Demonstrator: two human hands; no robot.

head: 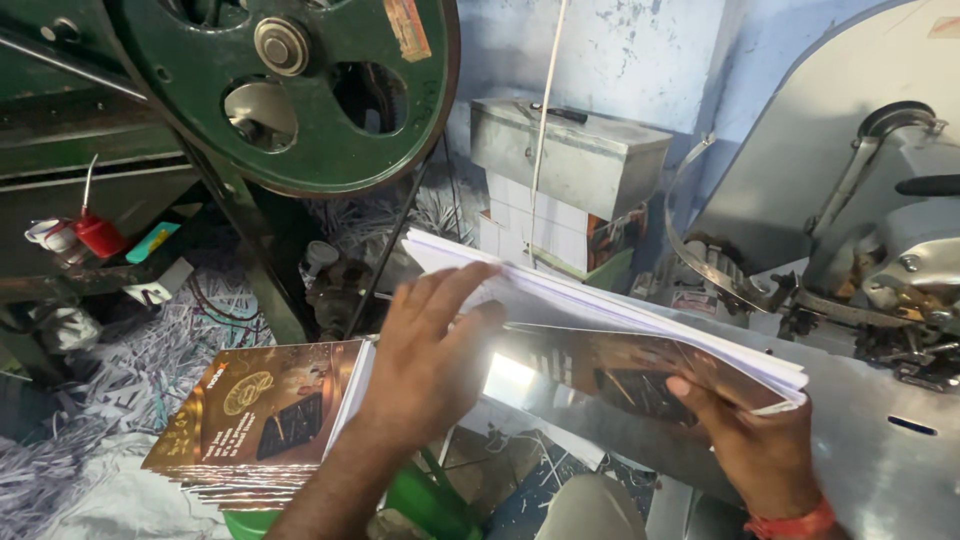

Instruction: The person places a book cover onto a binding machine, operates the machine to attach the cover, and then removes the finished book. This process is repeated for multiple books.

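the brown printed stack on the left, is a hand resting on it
No: the brown printed stack lies untouched at lower left, while the left hand and right hand both hold the bundle of sheets over the metal table.

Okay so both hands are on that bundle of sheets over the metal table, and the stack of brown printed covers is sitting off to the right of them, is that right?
Not quite. The head view shows the left hand and right hand on the bundle of sheets over the metal table, but the stack of brown printed covers sits to the left of them, not the right.
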